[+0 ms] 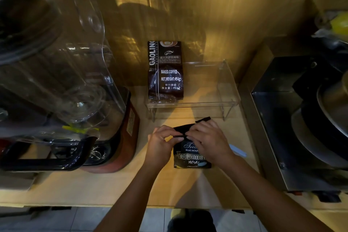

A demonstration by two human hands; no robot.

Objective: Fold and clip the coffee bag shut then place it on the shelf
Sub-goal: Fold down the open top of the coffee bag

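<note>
Two hands over the counter (113,190), left hand (160,143) and right hand (209,140) each a pinching grip on the coffee bag (192,158) top

Both hands, left (162,142) and right (206,137), pinch the coffee bag's (192,156) folded top.

Both hands pinch the top of the small coffee bag (192,154) on the wooden counter (116,184). Just beyond the fingers (195,131) stands the clear shelf (227,88); its left part is taken by a tall dark coffee bag (165,70), while the part right of that lies free. Left of the fingers a blender (62,84) crowds close. Right of them lies a pale clip (238,150), then a metal appliance (293,118). The counter nearer than the fingers is bare.
</note>
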